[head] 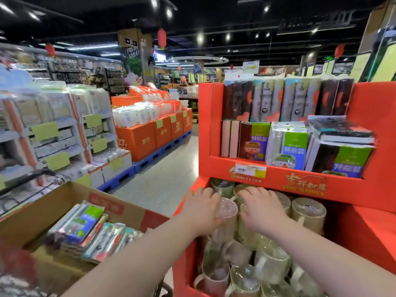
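The clear mug [228, 211] stands upright in the lower shelf of a red stand [364, 232], in the back row, among many other mugs [308, 213] of the same clear kind. The left hand [201, 211] holds it from its left side. The fingers [209, 192] are curled round the far wall of the mug and lie close together; the thumb is hidden. The right hand [262, 213] lies just beside it, over the mugs to the right. Its fingers are bent down and a little spread, but it is not possible to tell if they grip something, because the hand covers what is under it. Both bare forearms reach in from the lower edge of the view.

Above the mugs, the upper shelf [300, 174] of the stand carries packs [293, 144] with green and blue labels, some upright and some lying flat, and a price label [250, 169] is on its front wall. To the left of the stand is an open cardboard box [32, 219] with flat packets [85, 224] inside. Further away, across the pale floor [167, 179], orange boxes [137, 140] stand on blue pallets [150, 159].
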`<action>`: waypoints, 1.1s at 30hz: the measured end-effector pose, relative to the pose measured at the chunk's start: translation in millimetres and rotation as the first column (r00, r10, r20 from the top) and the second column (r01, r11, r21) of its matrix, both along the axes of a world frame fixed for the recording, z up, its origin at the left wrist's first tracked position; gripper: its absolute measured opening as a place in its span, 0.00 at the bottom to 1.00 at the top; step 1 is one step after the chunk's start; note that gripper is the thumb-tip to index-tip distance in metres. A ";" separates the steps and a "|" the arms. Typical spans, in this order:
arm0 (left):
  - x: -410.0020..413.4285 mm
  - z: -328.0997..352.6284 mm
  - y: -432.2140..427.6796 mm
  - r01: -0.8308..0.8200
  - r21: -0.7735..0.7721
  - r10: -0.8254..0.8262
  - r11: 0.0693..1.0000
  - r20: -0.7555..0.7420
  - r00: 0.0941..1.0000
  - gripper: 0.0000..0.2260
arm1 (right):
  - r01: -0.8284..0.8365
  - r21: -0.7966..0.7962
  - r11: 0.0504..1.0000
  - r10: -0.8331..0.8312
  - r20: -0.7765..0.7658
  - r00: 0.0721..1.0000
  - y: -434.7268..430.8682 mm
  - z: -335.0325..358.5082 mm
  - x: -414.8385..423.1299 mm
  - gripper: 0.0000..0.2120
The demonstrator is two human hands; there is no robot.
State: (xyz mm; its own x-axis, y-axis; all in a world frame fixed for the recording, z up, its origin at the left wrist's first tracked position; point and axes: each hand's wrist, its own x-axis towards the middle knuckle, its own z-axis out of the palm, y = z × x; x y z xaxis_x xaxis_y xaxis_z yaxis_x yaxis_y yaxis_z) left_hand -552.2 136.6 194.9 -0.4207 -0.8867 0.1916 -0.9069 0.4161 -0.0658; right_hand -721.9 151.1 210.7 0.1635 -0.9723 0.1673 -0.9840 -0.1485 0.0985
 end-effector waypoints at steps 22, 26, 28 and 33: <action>265.2 -87.5 178.8 -0.371 0.330 0.364 0.868 0.085 0.927 0.25 | -0.364 0.221 0.905 0.377 -0.015 0.926 117.2 -88.0 275.0 0.15; 283.5 -104.3 187.8 -0.425 0.365 0.423 0.828 0.091 0.902 0.21 | -0.403 0.291 0.868 0.427 -0.022 0.904 113.4 -104.9 294.7 0.19; 292.0 -112.4 189.9 -0.442 0.382 0.442 0.812 0.092 0.892 0.22 | -0.413 0.314 0.855 0.443 -0.026 0.896 107.9 -114.1 304.5 0.18; 320.7 -131.6 183.4 -0.484 0.448 0.493 0.752 0.106 0.863 0.22 | -0.447 0.383 0.808 0.488 -0.011 0.873 85.0 -137.1 334.6 0.15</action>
